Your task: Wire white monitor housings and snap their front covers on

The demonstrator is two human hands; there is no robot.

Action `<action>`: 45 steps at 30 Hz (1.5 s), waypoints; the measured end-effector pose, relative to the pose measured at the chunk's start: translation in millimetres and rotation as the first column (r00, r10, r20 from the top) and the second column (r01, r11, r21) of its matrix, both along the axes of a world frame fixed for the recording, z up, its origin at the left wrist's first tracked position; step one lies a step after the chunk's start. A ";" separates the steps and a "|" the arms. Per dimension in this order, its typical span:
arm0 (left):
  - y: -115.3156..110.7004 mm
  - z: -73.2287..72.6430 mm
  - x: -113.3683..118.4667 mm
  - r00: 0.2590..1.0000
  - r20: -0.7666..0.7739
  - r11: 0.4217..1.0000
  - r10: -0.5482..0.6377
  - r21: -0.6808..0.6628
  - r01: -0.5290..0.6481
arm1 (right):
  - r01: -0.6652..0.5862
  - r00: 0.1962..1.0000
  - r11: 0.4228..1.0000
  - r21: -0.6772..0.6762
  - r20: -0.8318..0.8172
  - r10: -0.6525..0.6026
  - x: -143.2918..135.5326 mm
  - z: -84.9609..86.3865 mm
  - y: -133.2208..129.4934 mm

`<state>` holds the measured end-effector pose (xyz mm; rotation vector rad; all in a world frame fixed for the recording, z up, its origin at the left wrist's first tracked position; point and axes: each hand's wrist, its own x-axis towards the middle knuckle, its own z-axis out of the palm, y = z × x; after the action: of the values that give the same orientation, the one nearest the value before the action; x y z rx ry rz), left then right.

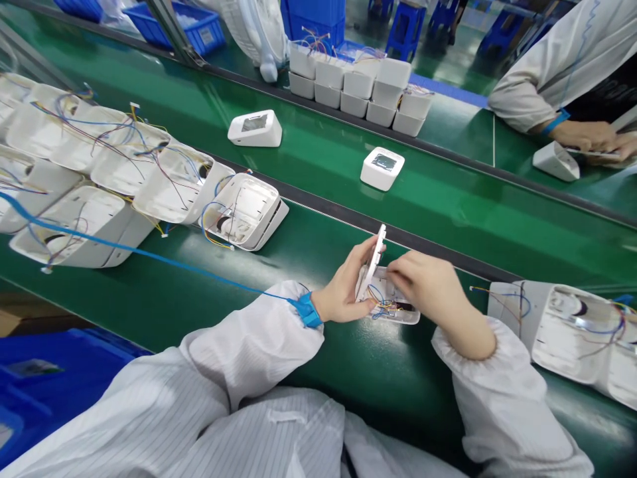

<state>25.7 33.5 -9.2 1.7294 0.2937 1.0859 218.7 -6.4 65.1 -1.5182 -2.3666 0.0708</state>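
Note:
My left hand (343, 282) is closed on a white plastic cover (372, 262), tilted up on edge with its side toward me. Beside it lies an open white plastic housing (411, 317) on the green bench, with coloured wires (381, 307) across its inside. Over the housing's far right rim bends my right hand (428, 282), its fingers closed together at the housing's inner edge. What those fingertips pinch, if anything, is hidden. A blue wrist strap (306, 309) with a cord circles my left wrist.
Open white housings (174, 182) with loose wires crowd the left bench; others (567, 325) stand at the right. Two closed white units with screens (382, 168) (255, 127) sit on the green belt (318, 156). Stacked housings (355, 86) and a co-worker's hands (592, 136) are beyond.

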 end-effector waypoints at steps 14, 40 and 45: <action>-3.3 -1.7 -0.9 0.985 0.133 0.965 -0.108 -0.223 0.136 | 0.012 0.997 1.000 0.029 0.074 -0.014 -12.6 -30.8 4.6; -0.4 0.3 -1.8 0.991 0.074 0.956 -0.115 -0.264 0.131 | -0.018 0.988 1.000 0.023 -0.154 0.022 -11.6 -33.5 3.5; 0.1 0.7 -2.7 0.995 0.039 0.967 -0.097 -0.234 0.103 | -0.022 0.990 0.999 0.027 -0.137 0.025 -11.1 -34.2 3.6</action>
<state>23.0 33.7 -8.5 1.5002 0.3022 0.9598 207.6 -2.8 30.9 -1.4263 -2.2691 0.1455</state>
